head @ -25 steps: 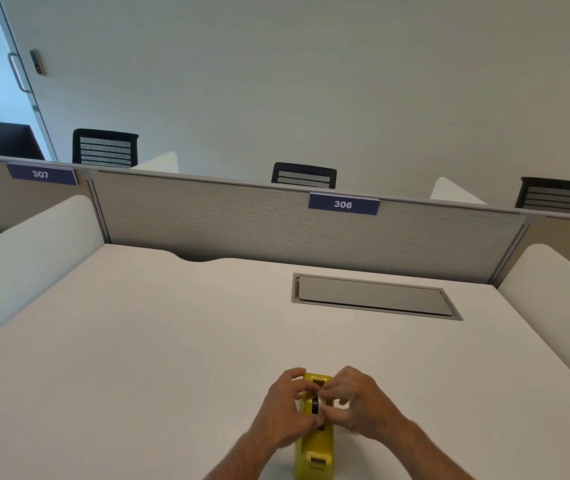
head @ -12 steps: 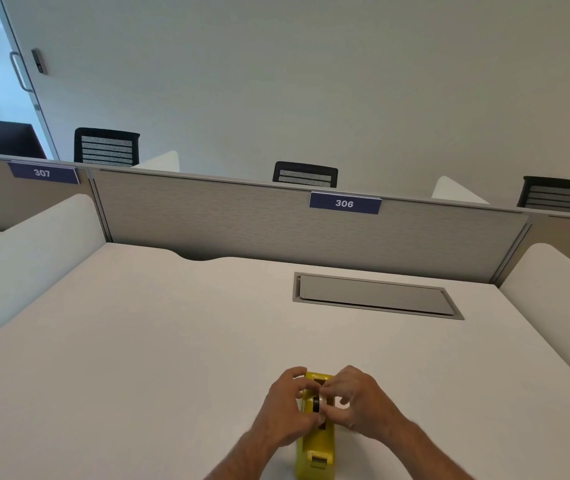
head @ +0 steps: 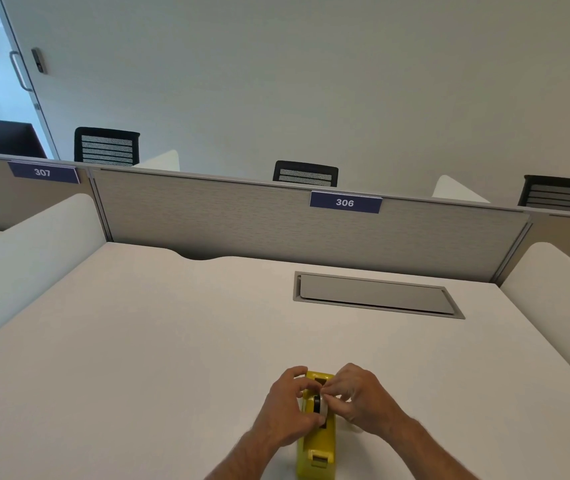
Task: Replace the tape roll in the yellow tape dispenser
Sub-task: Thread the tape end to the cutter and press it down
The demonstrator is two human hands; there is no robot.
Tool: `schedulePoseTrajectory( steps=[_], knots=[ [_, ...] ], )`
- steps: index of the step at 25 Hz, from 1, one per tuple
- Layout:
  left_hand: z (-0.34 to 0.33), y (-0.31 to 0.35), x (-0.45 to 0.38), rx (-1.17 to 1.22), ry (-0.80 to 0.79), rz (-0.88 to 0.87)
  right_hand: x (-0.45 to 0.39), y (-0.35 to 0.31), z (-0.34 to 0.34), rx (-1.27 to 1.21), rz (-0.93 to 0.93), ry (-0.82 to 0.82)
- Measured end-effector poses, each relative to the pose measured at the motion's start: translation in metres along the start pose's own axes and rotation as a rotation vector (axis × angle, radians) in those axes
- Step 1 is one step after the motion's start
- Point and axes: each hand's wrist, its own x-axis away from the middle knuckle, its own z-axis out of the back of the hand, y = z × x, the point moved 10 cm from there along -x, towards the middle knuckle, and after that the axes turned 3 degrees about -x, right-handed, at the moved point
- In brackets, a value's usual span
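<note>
Here, from the head view, we look down at a white desk (head: 138, 358) with our two bare hands meeting at its near edge, just right of centre. The yellow tape dispenser (head: 316, 445) stands on the desk between them, lengthwise toward us, its cutter end nearest the bottom of the frame. We can read no brand or writing on it.

Our left hand (head: 285, 407) curls against the dispenser's left side, fingers wrapped over the top toward the roll. Our right hand (head: 363, 396) comes in from the right, thumb and fingertips pinched narrow at the roll. The tape roll (head: 321, 407) sits upright in the dispenser's slot, pale with a dark core showing, and both hands pinch it from either side. We cannot tell whether it is fully seated or partly lifted, since the fingers hide most of it.

Farther back, a grey rectangular cable hatch (head: 377, 294) lies flush in the desk, well apart from the hands. A grey partition (head: 242, 223) runs along the far edge. On it a dark blue label (head: 345, 202) reads "306" in white, and a second label (head: 43, 172) to the left reads "307". White rounded side panels (head: 34, 251) flank the desk on both sides. Beyond the partition, three black chair backs (head: 306, 174) rise in front of a plain pale wall, and a glass door with a metal handle (head: 20, 71) stands at the upper left.
</note>
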Motion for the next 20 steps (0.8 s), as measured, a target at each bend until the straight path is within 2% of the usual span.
schedulePoseTrajectory(
  steps=[20],
  knots=[
    [-0.0023, -0.0029, -0.0027, 0.003, -0.009, -0.021, 0.0017, -0.0003, -0.0074, 0.028, -0.011, -0.039]
  ],
)
